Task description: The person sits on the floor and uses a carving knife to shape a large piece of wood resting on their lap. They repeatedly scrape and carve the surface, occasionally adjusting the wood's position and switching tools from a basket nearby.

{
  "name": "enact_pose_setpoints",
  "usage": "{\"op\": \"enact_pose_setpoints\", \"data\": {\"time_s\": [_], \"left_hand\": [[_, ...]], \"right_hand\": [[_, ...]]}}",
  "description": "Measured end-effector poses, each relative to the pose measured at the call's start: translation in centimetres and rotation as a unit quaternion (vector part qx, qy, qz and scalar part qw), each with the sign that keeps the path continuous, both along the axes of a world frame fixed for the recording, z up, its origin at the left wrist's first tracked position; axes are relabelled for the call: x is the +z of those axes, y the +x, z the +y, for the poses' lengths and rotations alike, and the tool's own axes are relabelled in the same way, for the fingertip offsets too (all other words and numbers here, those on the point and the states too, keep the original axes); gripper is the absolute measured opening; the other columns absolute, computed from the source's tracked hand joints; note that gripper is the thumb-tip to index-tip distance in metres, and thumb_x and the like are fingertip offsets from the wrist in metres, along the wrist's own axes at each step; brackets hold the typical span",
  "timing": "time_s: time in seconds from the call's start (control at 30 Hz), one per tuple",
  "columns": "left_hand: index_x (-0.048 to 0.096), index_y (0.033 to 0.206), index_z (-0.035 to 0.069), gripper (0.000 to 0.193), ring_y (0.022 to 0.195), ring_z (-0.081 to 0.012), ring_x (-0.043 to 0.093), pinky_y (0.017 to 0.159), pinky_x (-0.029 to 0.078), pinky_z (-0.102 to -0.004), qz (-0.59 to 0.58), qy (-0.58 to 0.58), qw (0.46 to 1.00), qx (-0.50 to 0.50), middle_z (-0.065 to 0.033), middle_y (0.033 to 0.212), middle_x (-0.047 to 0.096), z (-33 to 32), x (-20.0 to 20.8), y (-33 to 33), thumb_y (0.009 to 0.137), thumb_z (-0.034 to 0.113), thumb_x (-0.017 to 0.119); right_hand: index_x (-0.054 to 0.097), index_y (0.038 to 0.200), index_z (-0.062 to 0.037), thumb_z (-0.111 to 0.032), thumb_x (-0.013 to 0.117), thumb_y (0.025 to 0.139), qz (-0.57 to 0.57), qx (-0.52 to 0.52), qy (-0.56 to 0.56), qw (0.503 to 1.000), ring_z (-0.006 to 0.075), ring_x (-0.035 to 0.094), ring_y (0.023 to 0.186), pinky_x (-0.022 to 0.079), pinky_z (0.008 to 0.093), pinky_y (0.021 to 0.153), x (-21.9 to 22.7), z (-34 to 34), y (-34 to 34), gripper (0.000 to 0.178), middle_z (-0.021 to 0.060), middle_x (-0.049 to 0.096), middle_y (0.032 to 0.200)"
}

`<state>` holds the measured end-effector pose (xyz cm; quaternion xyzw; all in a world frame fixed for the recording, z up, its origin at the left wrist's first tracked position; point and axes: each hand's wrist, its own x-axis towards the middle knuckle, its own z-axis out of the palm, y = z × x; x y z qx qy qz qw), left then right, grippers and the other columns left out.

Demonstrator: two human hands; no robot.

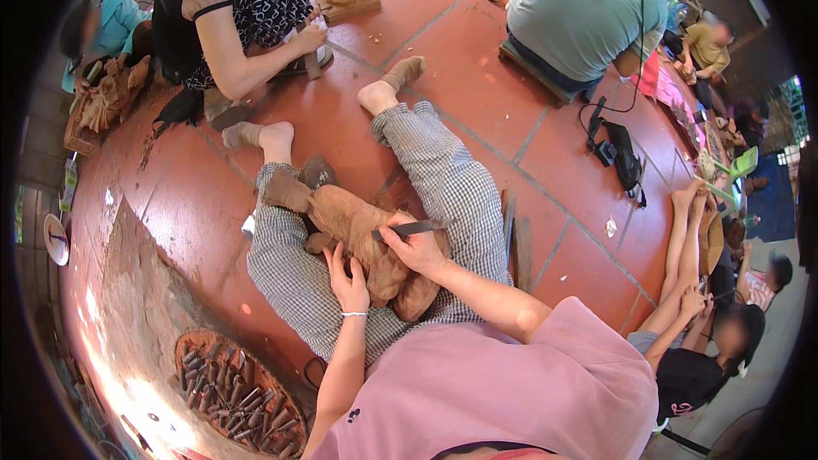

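Note:
A brown wood carving (349,213) with a rounded, uneven shape lies across my lap, between my legs in checked trousers. My left hand (348,283) holds the near left side of it, thumb and fingers a little apart against the wood. On its right side my right hand (415,249) grips a flat dark carving chisel (422,227). One end of the chisel sticks out to the right past my fingers; the other points left, close to the wood. My right palm hides what lies beneath it.
A round basket (181,342) of several carving tools stands at lower left by a worn board (141,277). Wooden strips (521,251) lie beside my right leg. People sit ahead and at right; a black bag (626,153) with a cable rests on the tiles (464,102).

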<state>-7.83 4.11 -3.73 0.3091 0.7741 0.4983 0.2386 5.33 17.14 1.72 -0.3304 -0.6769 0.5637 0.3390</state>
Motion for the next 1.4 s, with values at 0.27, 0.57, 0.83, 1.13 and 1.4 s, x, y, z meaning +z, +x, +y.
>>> {"op": "enact_pose_setpoints", "data": {"time_s": [0.27, 0.57, 0.83, 1.13, 1.4], "left_hand": [[0.050, 0.143, 0.005, 0.048, 0.145, -0.0422, 0.033, 0.115, 0.033, -0.0438, 0.003, -0.006, 1.000, -0.006, -0.0287, 0.160, 0.026, -0.2, -0.4, -0.1, 0.098, 0.020, 0.054], [0.051, 0.141, 0.001, 0.048, 0.146, -0.0431, 0.032, 0.117, 0.030, -0.0432, -0.007, -0.002, 1.000, -0.005, -0.0310, 0.158, 0.027, -0.1, -0.1, -0.1, 0.097, 0.021, 0.054], [0.051, 0.141, 0.002, 0.048, 0.144, -0.0425, 0.034, 0.116, 0.033, -0.0426, -0.001, -0.010, 1.000, -0.002, -0.0304, 0.158, 0.029, 0.0, 0.2, 0.0, 0.097, 0.021, 0.054], [0.051, 0.141, 0.003, 0.048, 0.143, -0.0431, 0.037, 0.114, 0.035, -0.0432, -0.001, -0.024, 1.000, 0.002, -0.0297, 0.158, 0.029, 0.1, 1.4, 0.2, 0.097, 0.021, 0.054], [0.052, 0.141, 0.003, 0.047, 0.142, -0.0435, 0.038, 0.114, 0.036, -0.0430, 0.021, -0.018, 1.000, 0.003, -0.0302, 0.158, 0.029, 0.1, 1.1, 0.2, 0.096, 0.020, 0.054]], "right_hand": [[0.063, 0.093, -0.0019, -0.018, 0.065, 0.097, 0.018, -0.025, 0.030, 0.999, 0.0114, 0.052, 0.063, 0.042, 0.0283, 0.058, 0.0, -0.1, -0.4, 0.017, 0.0029, 0.057, 0.071], [0.062, 0.094, -0.0011, -0.018, 0.064, 0.098, 0.018, -0.017, 0.025, 0.999, 0.0120, 0.051, 0.064, 0.042, 0.0288, 0.059, 0.6, -0.1, -0.4, 0.017, 0.0033, 0.055, 0.072], [0.067, 0.097, -0.0003, -0.019, 0.068, 0.096, -0.028, 0.028, -0.062, 0.997, 0.0105, 0.059, 0.076, 0.047, 0.0261, 0.069, 0.6, 0.7, 0.2, 0.019, 0.0022, 0.065, 0.084], [0.072, 0.097, 0.0042, -0.033, 0.082, 0.079, -0.291, 0.268, -0.034, 0.918, 0.0224, 0.070, 0.080, 0.055, 0.0349, 0.074, 4.1, 7.1, -1.9, 0.043, 0.0152, 0.073, 0.086], [0.069, 0.100, 0.0113, -0.034, 0.077, 0.085, -0.271, 0.297, -0.104, 0.910, 0.0231, 0.070, 0.073, 0.057, 0.0350, 0.066, 3.3, 9.2, -3.1, 0.049, 0.0168, 0.071, 0.086]]}}
